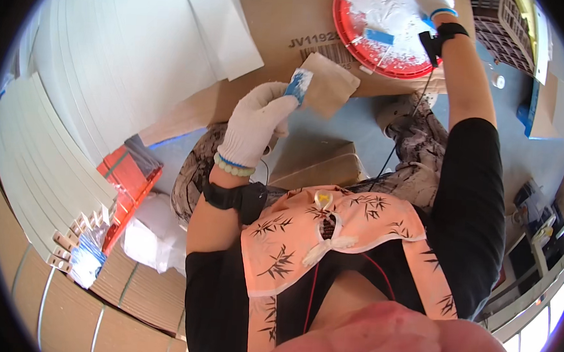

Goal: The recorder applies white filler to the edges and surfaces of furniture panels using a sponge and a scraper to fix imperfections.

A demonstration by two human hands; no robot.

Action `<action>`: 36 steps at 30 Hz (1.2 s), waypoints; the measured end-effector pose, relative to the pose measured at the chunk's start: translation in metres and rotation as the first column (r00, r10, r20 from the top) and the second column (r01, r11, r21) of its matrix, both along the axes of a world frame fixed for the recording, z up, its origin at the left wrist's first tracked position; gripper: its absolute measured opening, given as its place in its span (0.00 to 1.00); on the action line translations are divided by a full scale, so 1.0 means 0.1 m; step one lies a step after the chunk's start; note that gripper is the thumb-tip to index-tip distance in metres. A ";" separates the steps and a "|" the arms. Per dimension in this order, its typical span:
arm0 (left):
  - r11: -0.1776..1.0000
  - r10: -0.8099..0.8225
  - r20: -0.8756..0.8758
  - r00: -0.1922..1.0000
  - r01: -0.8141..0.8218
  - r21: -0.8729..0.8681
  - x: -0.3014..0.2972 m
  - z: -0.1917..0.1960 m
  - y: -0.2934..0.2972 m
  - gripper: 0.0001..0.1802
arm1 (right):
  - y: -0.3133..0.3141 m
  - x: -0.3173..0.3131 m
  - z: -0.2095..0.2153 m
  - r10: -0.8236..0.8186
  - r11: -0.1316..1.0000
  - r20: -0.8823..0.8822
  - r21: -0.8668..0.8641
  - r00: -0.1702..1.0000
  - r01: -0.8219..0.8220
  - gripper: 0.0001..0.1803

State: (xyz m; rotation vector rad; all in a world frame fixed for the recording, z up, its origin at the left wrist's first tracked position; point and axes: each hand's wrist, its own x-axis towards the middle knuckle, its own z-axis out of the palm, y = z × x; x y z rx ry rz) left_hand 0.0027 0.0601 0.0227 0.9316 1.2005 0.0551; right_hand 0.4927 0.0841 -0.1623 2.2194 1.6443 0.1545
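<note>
i see my gloved left hand (257, 124) gripping a blue scraper (298, 85); right hand (433, 2) reaches into a red tub (367, 49), its grip unclear

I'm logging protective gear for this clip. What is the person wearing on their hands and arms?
Both hands wear white knit gloves: the left hand and the right hand, its cuff edged blue. Each wrist carries a black strap band; the left also has a pale green bead bracelet. A thin black cable hangs from the right band. Black sleeves cover the upper arms.

Blue, putty-smeared scraper (298, 85) tilted upward; red basin (384, 30) apparently holding white putty.
</note>
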 end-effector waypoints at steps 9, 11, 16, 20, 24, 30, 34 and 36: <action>0.995 0.097 0.077 0.992 -0.096 -0.016 -0.18 -0.07 -0.03 0.20 | -0.18 -1.45 1.03 -0.026 0.963 -0.922 0.081 0.386 0.259 0.13; 0.982 0.186 0.082 0.979 -0.184 -0.033 -0.20 -0.04 -0.03 0.20 | -0.27 -1.91 1.23 -0.126 0.965 -0.992 -0.121 0.008 0.235 0.12; 0.968 0.246 0.043 0.968 -0.243 -0.055 -0.31 -0.09 -0.07 0.20 | -0.57 -2.50 1.19 -0.185 0.980 -0.980 -0.190 -0.075 0.060 0.16; 0.966 0.246 -0.015 0.969 -0.246 -0.075 -0.45 -0.24 -0.16 0.20 | -0.65 -2.73 1.00 0.221 0.954 -0.970 0.194 0.102 -0.230 0.13; 0.938 0.318 -0.080 0.945 -0.325 -0.116 -0.59 -0.46 -0.33 0.20 | -0.79 -3.12 0.94 0.632 0.751 -0.758 0.549 0.158 -0.367 0.12; 0.942 0.311 -0.100 0.945 -0.320 -0.103 -0.66 -0.44 -0.45 0.19 | -0.97 -3.35 0.76 0.089 0.963 -0.982 0.043 0.166 -0.264 0.11; 0.937 0.275 -0.147 0.950 -0.299 -0.180 -0.67 -0.45 -0.48 0.18 | -0.90 -3.27 0.38 0.391 0.906 -0.889 0.326 0.238 -0.271 0.10; 0.930 0.285 -0.172 0.943 -0.316 -0.187 -0.73 -0.50 -0.51 0.18 | -0.92 -3.32 0.48 0.354 0.924 -0.916 0.311 0.189 -0.223 0.10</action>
